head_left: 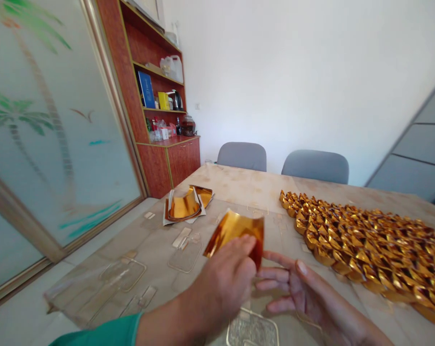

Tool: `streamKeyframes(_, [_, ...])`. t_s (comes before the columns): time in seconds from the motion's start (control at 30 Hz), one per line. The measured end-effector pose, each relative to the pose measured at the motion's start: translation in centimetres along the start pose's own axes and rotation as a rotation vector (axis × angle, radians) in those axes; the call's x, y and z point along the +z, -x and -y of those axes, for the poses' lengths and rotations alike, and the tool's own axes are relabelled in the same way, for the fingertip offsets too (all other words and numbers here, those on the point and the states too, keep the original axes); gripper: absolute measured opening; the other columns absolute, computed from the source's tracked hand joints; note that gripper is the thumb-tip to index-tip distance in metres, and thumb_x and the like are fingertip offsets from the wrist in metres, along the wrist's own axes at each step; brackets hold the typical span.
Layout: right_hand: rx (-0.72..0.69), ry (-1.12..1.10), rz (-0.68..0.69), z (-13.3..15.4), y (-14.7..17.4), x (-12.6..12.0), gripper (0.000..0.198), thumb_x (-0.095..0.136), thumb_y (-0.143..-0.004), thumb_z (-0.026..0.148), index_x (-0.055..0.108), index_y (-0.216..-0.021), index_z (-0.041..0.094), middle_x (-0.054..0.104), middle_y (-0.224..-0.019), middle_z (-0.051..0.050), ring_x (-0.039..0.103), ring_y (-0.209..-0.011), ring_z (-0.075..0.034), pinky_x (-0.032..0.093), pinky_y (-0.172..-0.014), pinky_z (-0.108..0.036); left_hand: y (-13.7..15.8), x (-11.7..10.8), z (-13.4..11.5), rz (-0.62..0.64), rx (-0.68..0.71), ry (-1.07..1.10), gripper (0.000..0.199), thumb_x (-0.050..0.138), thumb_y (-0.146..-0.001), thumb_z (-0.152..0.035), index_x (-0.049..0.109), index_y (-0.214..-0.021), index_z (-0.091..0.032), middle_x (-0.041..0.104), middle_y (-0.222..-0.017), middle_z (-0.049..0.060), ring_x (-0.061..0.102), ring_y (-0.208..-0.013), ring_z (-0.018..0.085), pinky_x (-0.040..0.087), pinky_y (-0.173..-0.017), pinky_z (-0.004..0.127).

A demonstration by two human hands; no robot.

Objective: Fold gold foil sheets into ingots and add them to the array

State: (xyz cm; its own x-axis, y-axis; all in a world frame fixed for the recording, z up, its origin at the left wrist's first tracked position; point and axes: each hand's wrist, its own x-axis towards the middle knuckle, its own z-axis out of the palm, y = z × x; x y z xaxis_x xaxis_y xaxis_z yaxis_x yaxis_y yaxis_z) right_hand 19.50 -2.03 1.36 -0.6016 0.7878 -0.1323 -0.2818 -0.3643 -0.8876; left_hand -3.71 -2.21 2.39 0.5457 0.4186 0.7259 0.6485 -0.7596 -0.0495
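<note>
A sheet of shiny gold foil paper (235, 226) is curved upward above the table, pinched in my left hand (228, 274), whose fingers press on its face. My right hand (294, 286) is just right of the sheet, palm turned toward it, fingers spread and thumb apart. Its index fingertip is close to the sheet's lower right edge; whether it touches, I cannot tell. Farther back on the left lies a small pile of gold foil sheets (184, 205), curled, with pale backing showing. Folded gold paper ingots (361, 235) stand packed in rows on the right.
The table (148, 269) has a patterned, clear-looking cover. Two grey chairs (242, 156) stand behind its far edge. A reddish-brown shelf cabinet (183, 156) holds bottles, jugs and a kettle. On the left is a frosted sliding door (66, 129) with palm trees.
</note>
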Motion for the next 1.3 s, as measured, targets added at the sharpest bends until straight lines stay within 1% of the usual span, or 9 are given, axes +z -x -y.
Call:
streamKeyframes(0.17, [0.01, 0.196, -0.349, -0.7, -0.3, 0.5, 0.036, 0.072, -0.076, 0.053, 0.072, -0.084, 0.018, 0.073, -0.081, -0.005, 0.067, -0.074, -0.02, 0.054, -0.071, -0.032, 1.3, 3.6, -4.1, 0.164, 0.204, 0.069, 0.021, 0.04, -0.095, -0.013, 0.06, -0.1, -0.009, 0.062, -0.127, 0.019, 0.052, -0.127, 0.026, 0.044, -0.107, 0.038])
streamKeyframes(0.3, [-0.141, 0.473, -0.412, -0.1, -0.6, -0.5, 0.032, 0.07, -0.076, 0.05, 0.075, -0.085, 0.02, 0.075, -0.081, -0.005, 0.069, -0.074, -0.023, 0.055, -0.07, -0.033, 1.0, 3.6, -2.4, 0.29, 0.039, 0.324, 0.026, 0.057, -0.092, -0.038, 0.059, -0.101, -0.014, 0.062, -0.127, 0.014, 0.056, -0.122, 0.023, 0.046, -0.105, 0.035])
streamKeyframes(0.4, [-0.464, 0.978, -0.469, 0.8, -0.2, -1.4, 0.029, 0.053, -0.091, 0.039, 0.075, -0.103, 0.023, 0.076, -0.101, -0.007, 0.069, -0.094, -0.027, 0.055, -0.083, -0.04, -0.5, 2.4, 0.1, 0.233, -0.162, 0.363, 0.027, 0.055, -0.091, -0.021, 0.051, -0.117, -0.017, 0.058, -0.13, 0.013, 0.054, -0.123, 0.022, 0.047, -0.102, 0.039])
streamKeyframes(0.53, [-0.808, 1.681, -0.39, 1.4, 0.9, -2.3, 0.043, 0.044, -0.095, 0.014, 0.059, -0.133, 0.027, 0.063, -0.132, -0.005, 0.051, -0.128, -0.027, 0.039, -0.108, -0.051, -2.1, 2.2, 2.5, 0.041, -0.337, 0.35, 0.037, 0.063, -0.084, -0.021, 0.044, -0.115, -0.02, 0.056, -0.117, 0.01, 0.057, -0.111, 0.025, 0.05, -0.093, 0.044])
streamKeyframes(0.67, [-0.774, 1.949, -0.131, 0.6, 2.0, -3.1, 0.05, 0.044, -0.096, 0.012, 0.044, -0.144, 0.027, 0.056, -0.14, -0.004, 0.046, -0.133, -0.024, 0.038, -0.11, -0.049, -1.3, 3.0, 2.8, 0.029, -0.324, 0.319, 0.049, 0.062, -0.082, -0.018, 0.04, -0.125, -0.018, 0.052, -0.124, 0.013, 0.053, -0.116, 0.026, 0.05, -0.093, 0.043])
streamKeyframes(0.8, [-0.544, 1.978, 0.149, -0.9, 3.2, -3.8, 0.055, 0.053, -0.093, 0.018, 0.041, -0.146, 0.03, 0.047, -0.147, -0.003, 0.044, -0.135, -0.025, 0.038, -0.111, -0.048, 0.8, 2.8, 2.0, 0.241, 0.001, 0.195, 0.027, 0.051, -0.094, -0.018, 0.054, -0.121, -0.02, 0.055, -0.133, 0.011, 0.05, -0.124, 0.026, 0.045, -0.1, 0.042])
streamKeyframes(0.93, [-0.366, 1.855, 0.141, -1.8, 4.6, -3.9, 0.068, 0.053, -0.083, 0.004, 0.044, -0.143, 0.032, 0.043, -0.15, -0.006, 0.045, -0.135, -0.025, 0.038, -0.111, -0.047, 3.0, 2.6, 1.3, 0.412, 0.242, 0.241, 0.022, 0.041, -0.1, -0.02, 0.063, -0.106, -0.018, 0.068, -0.118, 0.006, 0.06, -0.112, 0.02, 0.047, -0.097, 0.034])
streamKeyframes(1.1, [-0.333, 1.664, 0.041, -2.1, 6.2, -3.2, 0.052, 0.059, -0.083, 0.012, 0.056, -0.133, 0.027, 0.051, -0.144, -0.009, 0.047, -0.132, -0.028, 0.039, -0.11, -0.046, 4.5, 2.9, 1.2, 0.407, 0.175, 0.321, 0.02, 0.044, -0.098, -0.019, 0.063, -0.106, -0.017, 0.07, -0.114, 0.007, 0.063, -0.107, 0.02, 0.049, -0.094, 0.033])
streamKeyframes(1.3, [-0.289, 1.369, -0.155, -1.3, 4.9, -2.0, 0.023, 0.048, -0.096, 0.029, 0.07, -0.095, 0.022, 0.068, -0.115, -0.009, 0.061, -0.11, -0.023, 0.05, -0.095, -0.036, 2.5, 2.4, 0.7, 0.557, -0.143, 0.391, 0.007, 0.056, -0.091, -0.025, 0.059, -0.093, -0.019, 0.068, -0.087, 0.003, 0.065, -0.079, 0.018, 0.051, -0.069, 0.027])
